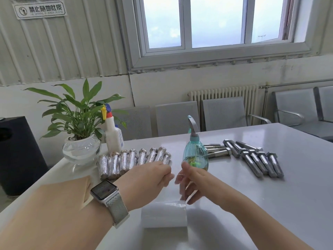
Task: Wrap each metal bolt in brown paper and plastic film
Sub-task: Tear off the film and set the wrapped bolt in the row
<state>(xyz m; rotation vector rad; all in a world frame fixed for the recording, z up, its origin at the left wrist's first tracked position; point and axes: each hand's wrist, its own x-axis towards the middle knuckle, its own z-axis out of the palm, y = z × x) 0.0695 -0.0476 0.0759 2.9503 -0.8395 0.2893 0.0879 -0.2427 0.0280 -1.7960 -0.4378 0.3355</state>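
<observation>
Bolts (252, 157) bare, silvery, hex-headed

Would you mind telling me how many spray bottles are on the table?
2. A white spray bottle stands beside the potted plant at the left; a teal spray bottle stands mid-table, just beyond the right hand.

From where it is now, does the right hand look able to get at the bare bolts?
Probably yes. The right hand hovers over the film roll, and the bare bolts lie on the table to its right. The spray bottle stands just behind the hand, not between it and the bolts.
</observation>
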